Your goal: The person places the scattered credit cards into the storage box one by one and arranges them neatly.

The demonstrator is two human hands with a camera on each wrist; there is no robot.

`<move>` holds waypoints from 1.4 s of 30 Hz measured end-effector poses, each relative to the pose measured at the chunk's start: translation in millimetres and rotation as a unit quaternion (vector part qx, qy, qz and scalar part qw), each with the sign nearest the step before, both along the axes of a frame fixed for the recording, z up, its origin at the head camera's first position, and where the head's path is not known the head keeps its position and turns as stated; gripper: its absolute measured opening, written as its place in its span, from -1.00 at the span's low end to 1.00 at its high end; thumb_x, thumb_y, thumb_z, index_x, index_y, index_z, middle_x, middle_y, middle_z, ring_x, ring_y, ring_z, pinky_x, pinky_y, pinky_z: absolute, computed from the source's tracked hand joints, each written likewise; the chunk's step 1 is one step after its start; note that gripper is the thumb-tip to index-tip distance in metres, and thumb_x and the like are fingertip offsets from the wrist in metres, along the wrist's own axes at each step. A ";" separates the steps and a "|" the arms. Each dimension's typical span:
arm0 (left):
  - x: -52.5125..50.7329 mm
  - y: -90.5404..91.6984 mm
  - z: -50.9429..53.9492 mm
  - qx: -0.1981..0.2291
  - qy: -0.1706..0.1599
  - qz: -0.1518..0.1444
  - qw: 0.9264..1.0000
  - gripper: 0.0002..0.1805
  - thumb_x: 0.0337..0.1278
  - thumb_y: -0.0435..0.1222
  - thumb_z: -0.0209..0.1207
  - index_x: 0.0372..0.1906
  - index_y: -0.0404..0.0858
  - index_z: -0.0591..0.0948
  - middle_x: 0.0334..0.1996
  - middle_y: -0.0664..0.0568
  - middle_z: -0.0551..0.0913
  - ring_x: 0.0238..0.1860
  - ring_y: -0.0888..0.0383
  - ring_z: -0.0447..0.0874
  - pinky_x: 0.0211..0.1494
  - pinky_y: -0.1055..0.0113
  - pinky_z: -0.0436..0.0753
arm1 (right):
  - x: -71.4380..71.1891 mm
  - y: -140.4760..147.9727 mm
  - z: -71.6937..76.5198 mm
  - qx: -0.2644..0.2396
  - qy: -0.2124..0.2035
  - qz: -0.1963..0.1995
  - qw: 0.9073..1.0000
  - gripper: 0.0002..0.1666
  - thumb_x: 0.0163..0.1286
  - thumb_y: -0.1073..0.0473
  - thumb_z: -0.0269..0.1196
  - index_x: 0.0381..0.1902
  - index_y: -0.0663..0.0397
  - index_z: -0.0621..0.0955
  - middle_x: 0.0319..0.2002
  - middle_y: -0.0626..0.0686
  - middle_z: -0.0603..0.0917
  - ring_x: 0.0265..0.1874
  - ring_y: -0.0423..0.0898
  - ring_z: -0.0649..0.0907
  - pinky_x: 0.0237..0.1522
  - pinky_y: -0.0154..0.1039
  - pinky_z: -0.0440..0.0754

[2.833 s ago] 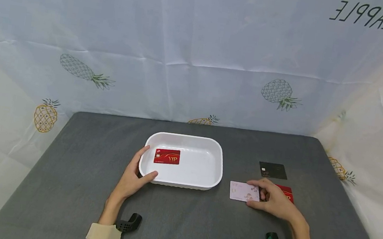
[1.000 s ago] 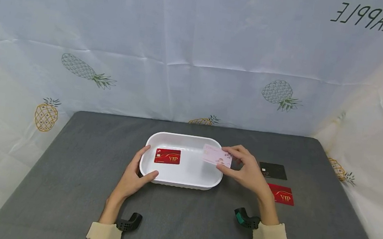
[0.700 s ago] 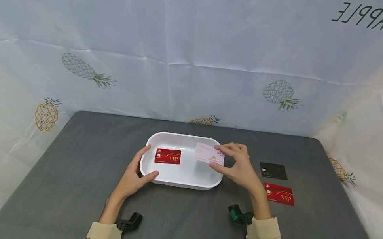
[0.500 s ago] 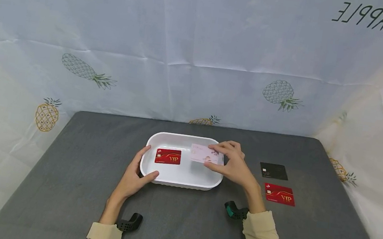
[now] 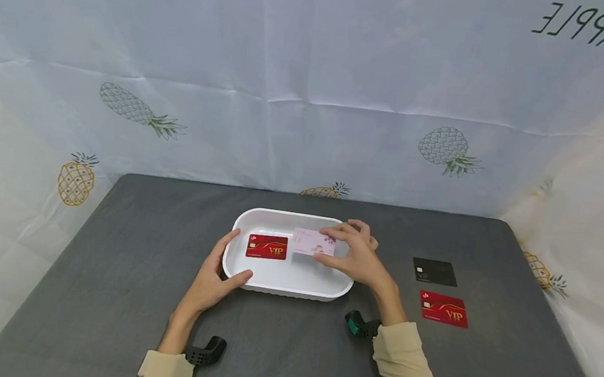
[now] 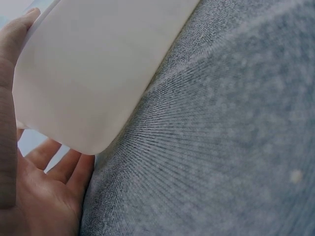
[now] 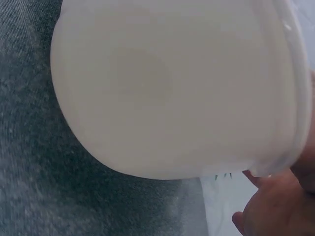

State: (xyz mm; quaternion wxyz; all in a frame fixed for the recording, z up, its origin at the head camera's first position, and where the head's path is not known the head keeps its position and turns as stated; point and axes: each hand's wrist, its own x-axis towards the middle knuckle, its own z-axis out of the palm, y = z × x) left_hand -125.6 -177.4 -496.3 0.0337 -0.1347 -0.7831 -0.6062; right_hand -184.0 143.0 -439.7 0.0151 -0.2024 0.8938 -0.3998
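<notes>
A white tray stands on the grey table, with a red VIP card lying flat in its left half. My left hand holds the tray's left end, thumb over the front rim. In the left wrist view, that hand is against the tray's outer wall. Over the tray's right half, my right hand pinches a pink VIP card by its right end. Whether this card touches the tray floor I cannot tell. The tray wall hides it in the right wrist view.
On the table to the right lie a black card and, nearer, another red VIP card. White cloth with pineapple prints hangs behind the grey table and along its sides.
My right hand has picked up the pink card from the table and carried it left over the tray, then lower and beside the red card. My left hand stays at the tray.
</notes>
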 end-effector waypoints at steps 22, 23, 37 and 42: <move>-0.3 0.3 -0.9 -0.003 -0.002 0.003 1.000 -0.03 0.12 -0.37 0.38 0.59 -0.25 0.14 0.48 -0.29 0.31 0.27 -0.19 0.47 0.15 0.56 0.55 | -8.4 -15.9 3.1 0.160 -0.006 -0.031 0.987 -0.34 0.11 -0.05 0.58 0.16 0.03 0.72 0.11 0.09 0.71 0.42 0.38 0.28 0.31 0.48 -0.05; -0.2 0.2 -0.9 -0.002 -0.003 0.003 1.000 -0.03 0.12 -0.38 0.38 0.59 -0.25 0.14 0.48 -0.29 0.31 0.27 -0.19 0.47 0.15 0.56 0.54 | -8.9 -16.5 3.1 0.167 -0.007 -0.033 0.985 -0.34 0.10 -0.06 0.59 0.16 0.02 0.72 0.10 0.09 0.72 0.39 0.36 0.31 0.30 0.45 -0.02; -0.7 -0.3 -1.4 0.004 0.002 0.002 1.000 -0.03 0.11 -0.39 0.38 0.59 -0.26 0.15 0.47 -0.30 0.31 0.26 -0.18 0.46 0.16 0.56 0.54 | -10.7 -24.5 5.6 0.202 -0.020 -0.056 0.978 -0.35 0.06 0.00 0.62 0.14 0.01 0.74 0.15 0.04 0.76 0.12 0.17 0.50 0.17 0.25 0.19; -0.1 0.2 -1.7 -0.002 0.001 0.003 1.000 -0.03 0.11 -0.38 0.38 0.59 -0.26 0.14 0.48 -0.30 0.31 0.26 -0.18 0.47 0.15 0.55 0.55 | -10.7 -26.1 4.1 0.207 -0.021 -0.063 0.976 -0.34 0.05 0.01 0.62 0.14 0.01 0.74 0.16 0.05 0.75 0.12 0.19 0.50 0.13 0.21 0.22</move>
